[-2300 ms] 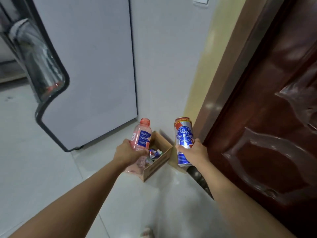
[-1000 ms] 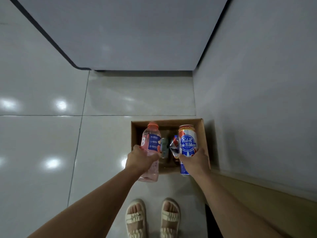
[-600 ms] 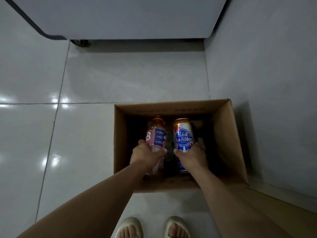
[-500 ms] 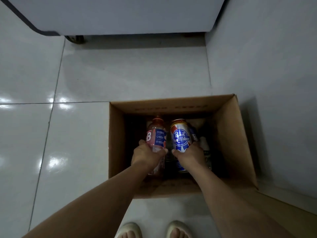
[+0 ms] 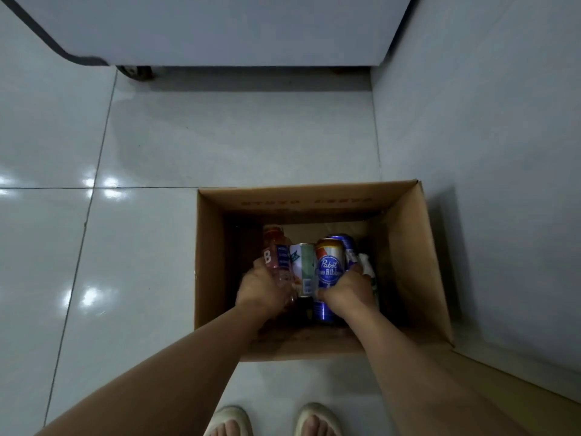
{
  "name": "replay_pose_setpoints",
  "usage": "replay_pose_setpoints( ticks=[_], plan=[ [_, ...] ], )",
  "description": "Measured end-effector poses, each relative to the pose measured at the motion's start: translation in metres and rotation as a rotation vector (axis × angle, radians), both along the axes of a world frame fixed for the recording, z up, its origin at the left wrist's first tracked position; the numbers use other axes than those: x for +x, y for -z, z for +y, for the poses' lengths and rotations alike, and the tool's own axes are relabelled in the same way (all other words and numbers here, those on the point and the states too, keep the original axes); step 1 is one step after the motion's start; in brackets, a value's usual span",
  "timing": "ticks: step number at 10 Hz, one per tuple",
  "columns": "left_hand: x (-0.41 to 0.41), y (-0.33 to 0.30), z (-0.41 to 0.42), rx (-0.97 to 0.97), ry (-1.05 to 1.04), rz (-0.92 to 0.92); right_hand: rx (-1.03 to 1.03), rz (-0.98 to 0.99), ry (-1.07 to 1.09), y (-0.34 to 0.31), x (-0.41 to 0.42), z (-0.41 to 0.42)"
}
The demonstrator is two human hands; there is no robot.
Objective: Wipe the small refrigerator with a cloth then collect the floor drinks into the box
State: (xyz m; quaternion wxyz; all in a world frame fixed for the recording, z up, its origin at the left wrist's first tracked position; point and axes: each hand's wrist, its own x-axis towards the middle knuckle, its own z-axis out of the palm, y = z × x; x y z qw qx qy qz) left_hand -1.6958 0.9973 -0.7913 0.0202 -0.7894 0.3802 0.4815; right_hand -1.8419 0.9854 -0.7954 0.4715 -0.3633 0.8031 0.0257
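In the head view, the left grip [image 5: 262, 289] is curling round a pink bottle [image 5: 276, 256] and the right grip [image 5: 344, 289] is clutching a blue Pabst can [image 5: 328, 269], both reaching down inside the cardboard box [image 5: 408, 262] that is sitting on the tiled floor [image 5: 125, 247]. Between the two grips a pale can [image 5: 303, 262] is standing. Just beyond the right grip another blue can [image 5: 347, 243] is showing. Well ahead of both grips the refrigerator [image 5: 220, 26] is standing.
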Motion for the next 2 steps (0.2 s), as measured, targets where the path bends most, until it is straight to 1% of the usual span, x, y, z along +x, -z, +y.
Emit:
replay_pose_setpoints(
  ticks=[1,2],
  plan=[
    [0.003,-0.037,0.004,-0.016,-0.002,0.037,-0.034,-0.025,-0.011,-0.046,-0.002,0.003],
    [0.008,-0.085,0.013,-0.059,0.021,0.02,-0.036,0.002,-0.061,-0.102,0.003,0.01]
  ],
)
